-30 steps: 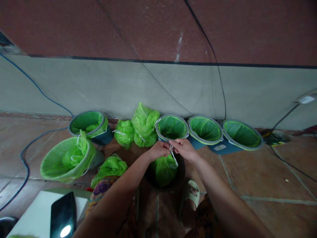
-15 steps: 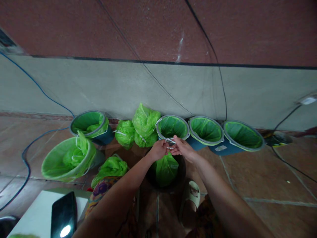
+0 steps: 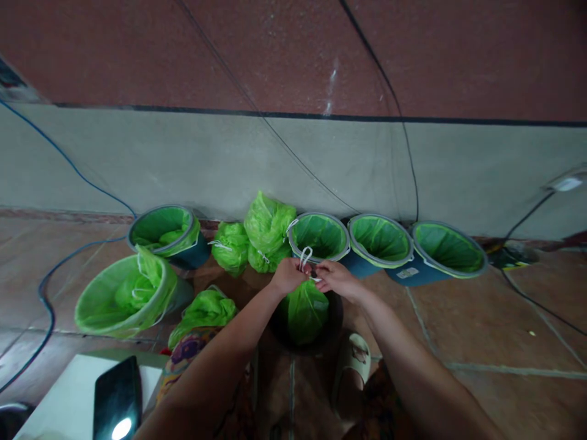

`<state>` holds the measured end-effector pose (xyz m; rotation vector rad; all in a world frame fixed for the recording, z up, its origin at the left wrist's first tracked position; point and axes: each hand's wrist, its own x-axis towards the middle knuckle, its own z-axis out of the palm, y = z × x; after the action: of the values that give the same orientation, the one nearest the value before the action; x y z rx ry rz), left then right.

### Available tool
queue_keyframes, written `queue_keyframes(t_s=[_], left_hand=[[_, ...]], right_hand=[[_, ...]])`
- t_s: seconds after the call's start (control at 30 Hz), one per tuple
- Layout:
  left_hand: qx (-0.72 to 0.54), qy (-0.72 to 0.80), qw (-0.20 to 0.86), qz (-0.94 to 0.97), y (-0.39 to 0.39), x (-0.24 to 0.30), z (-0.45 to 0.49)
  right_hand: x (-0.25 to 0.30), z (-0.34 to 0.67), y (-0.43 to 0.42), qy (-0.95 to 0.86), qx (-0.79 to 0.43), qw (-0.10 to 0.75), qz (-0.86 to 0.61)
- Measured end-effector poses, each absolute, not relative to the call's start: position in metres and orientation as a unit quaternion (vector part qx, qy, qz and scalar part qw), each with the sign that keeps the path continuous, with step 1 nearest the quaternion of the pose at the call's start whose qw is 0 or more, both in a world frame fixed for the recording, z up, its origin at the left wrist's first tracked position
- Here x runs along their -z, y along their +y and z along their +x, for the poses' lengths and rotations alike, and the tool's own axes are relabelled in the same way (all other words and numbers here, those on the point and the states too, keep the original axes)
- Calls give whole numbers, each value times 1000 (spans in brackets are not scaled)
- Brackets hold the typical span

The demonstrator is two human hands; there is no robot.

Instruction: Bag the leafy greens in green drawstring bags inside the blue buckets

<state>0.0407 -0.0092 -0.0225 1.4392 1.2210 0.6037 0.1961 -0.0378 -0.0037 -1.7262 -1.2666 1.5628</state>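
Note:
My left hand [image 3: 287, 276] and my right hand [image 3: 338, 280] meet over a dark bin [image 3: 334, 318] on the floor in front of me. Both pinch the white drawstring [image 3: 305, 256] of the bright green bag [image 3: 302, 311] that sits gathered inside that bin. A loop of the string stands up between my fingers. My forearms run down toward the bottom of the view, hiding part of the bin's rim.
Three blue bins lined with green bags [image 3: 320, 235] [image 3: 380, 239] [image 3: 448, 249] stand along the wall, two more at the left [image 3: 161, 225] [image 3: 120, 294]. Tied green bags [image 3: 268, 227] [image 3: 202, 308] lie between them. Cables [image 3: 46, 287] cross the tiled floor. A dark device [image 3: 117, 400] lies bottom left.
My hands have moved up and slightly left over the bin, and the drawstring now forms an upright loop between them. The bins and bags have not moved.

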Motion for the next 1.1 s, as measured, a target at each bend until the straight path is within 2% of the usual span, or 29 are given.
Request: queue_keyframes(t_s=[0.13,0.23,0.4,0.53,0.67,0.77,0.93,1.1], left_hand=[[-230,488,357,763,-12,21,38],[-235,453,292,809,-17,16,38],[-317,406,339,787,-21,11,39],[-428,455,393,675,-17,12,43],[-441,475,511,564,-12,14,46],[-431,479,526,555,-10,15,45],[-366,481,541,584,-7,17,41],[-257,492,431,711,-5,22,34]], right_hand=[[19,201,-32,-553,-468,220,-654],[19,201,-31,-617,-389,227,-645],[3,190,-34,-555,-525,278,-582],[-6,187,-35,-485,-584,331,-560],[-8,190,-37,-451,-618,346,-543],[-7,192,-37,-436,-618,352,-552],[4,195,-34,-524,-516,322,-596],[19,196,-31,-658,-304,187,-663]])
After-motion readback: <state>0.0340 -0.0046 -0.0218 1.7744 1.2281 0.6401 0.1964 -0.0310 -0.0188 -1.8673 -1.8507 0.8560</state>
